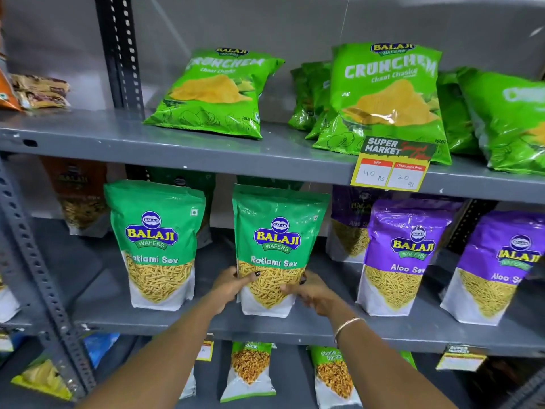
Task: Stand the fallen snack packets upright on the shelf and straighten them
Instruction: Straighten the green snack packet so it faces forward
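left hand (228, 286): we have it clasped on the lower left edge of the centre ratlami sev packet (275, 249), thumb across the front.
right hand (308, 292): we have it closed on the same packet's lower right edge, fingers curled over the clear window; a thin bangle (348, 325) sits on the wrist.
centre ratlami sev packet: green top, balaji wafers logo, white base, yellow sev showing through a pointed window; it stands upright on the middle shelf (295, 326), near the front edge.
left ratlami sev packet (156, 246): the same design, upright, apart from ours.
aloo sev packets (404, 255): purple, upright to our right.
top shelf: green crunchem packets (389, 98) lean back, behind a yellow price tag (390, 168).
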Action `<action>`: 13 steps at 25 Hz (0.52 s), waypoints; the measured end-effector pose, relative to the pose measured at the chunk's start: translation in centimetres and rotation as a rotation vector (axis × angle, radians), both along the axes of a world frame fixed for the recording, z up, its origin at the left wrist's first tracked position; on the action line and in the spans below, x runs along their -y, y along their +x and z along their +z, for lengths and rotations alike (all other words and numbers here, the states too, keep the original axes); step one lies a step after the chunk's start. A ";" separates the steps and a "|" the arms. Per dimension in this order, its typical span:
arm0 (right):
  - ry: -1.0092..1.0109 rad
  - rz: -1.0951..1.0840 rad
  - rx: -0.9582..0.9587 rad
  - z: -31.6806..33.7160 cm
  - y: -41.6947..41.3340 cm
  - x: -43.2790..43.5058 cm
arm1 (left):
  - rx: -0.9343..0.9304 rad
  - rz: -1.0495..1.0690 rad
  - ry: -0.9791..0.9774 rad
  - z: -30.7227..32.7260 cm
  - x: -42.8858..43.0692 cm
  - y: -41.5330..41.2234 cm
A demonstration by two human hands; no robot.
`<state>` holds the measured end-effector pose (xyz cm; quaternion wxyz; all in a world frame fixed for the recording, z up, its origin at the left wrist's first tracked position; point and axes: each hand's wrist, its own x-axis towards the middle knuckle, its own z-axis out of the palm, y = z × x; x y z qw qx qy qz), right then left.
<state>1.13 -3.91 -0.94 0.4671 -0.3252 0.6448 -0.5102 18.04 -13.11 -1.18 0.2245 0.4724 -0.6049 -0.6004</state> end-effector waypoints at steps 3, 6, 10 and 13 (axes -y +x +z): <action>-0.034 -0.129 -0.048 -1.6 0.3 1.0 | 0.035 0.069 -0.061 -1.0 0.3 -0.2; -0.017 -0.143 -0.061 -1.7 0.4 1.3 | 0.065 0.076 -0.094 -1.2 0.2 0.1; -0.009 -0.134 -0.117 -1.8 0.7 1.0 | 0.071 0.010 -0.103 -1.4 0.2 0.5; 0.023 -0.121 -0.173 -1.7 0.5 0.5 | 0.221 -0.080 -0.110 -1.0 0.5 1.1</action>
